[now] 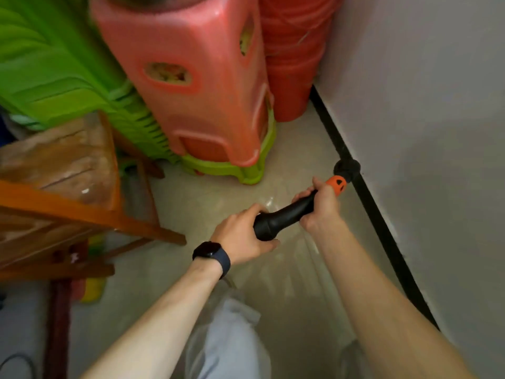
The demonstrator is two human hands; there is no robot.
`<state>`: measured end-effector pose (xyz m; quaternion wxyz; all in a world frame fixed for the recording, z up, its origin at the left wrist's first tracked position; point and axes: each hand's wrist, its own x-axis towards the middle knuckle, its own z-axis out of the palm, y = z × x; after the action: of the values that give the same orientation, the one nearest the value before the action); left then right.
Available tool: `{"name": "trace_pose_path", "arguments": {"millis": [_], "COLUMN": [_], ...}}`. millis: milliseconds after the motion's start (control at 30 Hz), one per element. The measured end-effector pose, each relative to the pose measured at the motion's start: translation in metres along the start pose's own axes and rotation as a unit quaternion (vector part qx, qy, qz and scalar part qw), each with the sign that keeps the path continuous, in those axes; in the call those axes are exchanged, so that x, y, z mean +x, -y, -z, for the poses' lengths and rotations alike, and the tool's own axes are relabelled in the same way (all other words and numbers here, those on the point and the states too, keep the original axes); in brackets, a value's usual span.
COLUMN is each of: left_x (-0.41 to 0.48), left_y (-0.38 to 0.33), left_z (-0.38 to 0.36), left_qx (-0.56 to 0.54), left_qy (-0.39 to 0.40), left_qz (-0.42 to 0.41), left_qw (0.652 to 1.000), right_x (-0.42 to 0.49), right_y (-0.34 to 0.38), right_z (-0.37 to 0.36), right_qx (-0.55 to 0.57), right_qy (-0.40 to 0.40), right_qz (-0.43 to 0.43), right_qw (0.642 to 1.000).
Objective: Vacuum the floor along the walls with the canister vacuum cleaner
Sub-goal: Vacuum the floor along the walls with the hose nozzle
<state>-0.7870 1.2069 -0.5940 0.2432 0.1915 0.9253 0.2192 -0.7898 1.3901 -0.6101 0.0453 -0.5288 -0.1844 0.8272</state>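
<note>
Head view: left hand (pixel 243 236) and right hand (pixel 319 206) fingers grip wand (pixel 284 213); brush (pixel 347 168) at baseboard (pixel 382 228).

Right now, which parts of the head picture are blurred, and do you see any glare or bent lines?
Head view: the red stools and green plastic stack at the top are softly blurred; a pale glare lies on the floor beside the vacuum wand; the wide lens bends the black skirting board into a curve.
</note>
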Motion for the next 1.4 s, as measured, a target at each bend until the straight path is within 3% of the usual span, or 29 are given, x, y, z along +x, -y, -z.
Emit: {"name": "trace_pose_path", "arguments": {"millis": [133,267,367,533,733,867,1100,1233,1400], "left_x": [-0.084,-0.185,-0.248,-0.348,-0.452,-0.531,-0.678,-0.752,-0.810], "left_y": [0.017,-0.015,-0.058,-0.132,-0.182,-0.184,-0.142,-0.112,-0.100], "left_z": [0.018,0.022,0.029,0.049,0.089,0.087,0.029,0.001,-0.043], "left_qx": [-0.040,-0.100,-0.150,-0.230,-0.382,-0.425,-0.272,-0.126,-0.094], "left_qy": [-0.031,-0.063,-0.063,-0.049,-0.090,-0.093,-0.105,-0.072,-0.013], "left_qz": [0.128,0.230,0.256,0.310,0.339,0.334,0.392,0.377,0.340], "left_qw": [0.990,0.966,0.953,0.921,0.855,0.836,0.873,0.915,0.936], "right_x": [-0.080,-0.162,-0.220,-0.311,-0.398,-0.456,-0.516,-0.535,-0.551], "right_y": [0.017,0.025,0.015,-0.004,-0.006,-0.037,-0.129,-0.171,-0.194], "right_z": [-0.022,-0.025,-0.029,-0.031,-0.021,0.011,0.135,0.218,0.292], "right_qx": [-0.093,-0.227,-0.337,-0.471,-0.507,-0.536,-0.510,-0.488,-0.489], "right_qy": [-0.007,-0.005,0.008,0.072,0.079,0.093,0.055,0.008,-0.037], "right_qz": [0.007,0.023,0.076,0.095,0.110,0.097,-0.003,-0.049,-0.079], "right_qw": [0.996,0.974,0.938,0.874,0.851,0.833,0.858,0.872,0.868]}}
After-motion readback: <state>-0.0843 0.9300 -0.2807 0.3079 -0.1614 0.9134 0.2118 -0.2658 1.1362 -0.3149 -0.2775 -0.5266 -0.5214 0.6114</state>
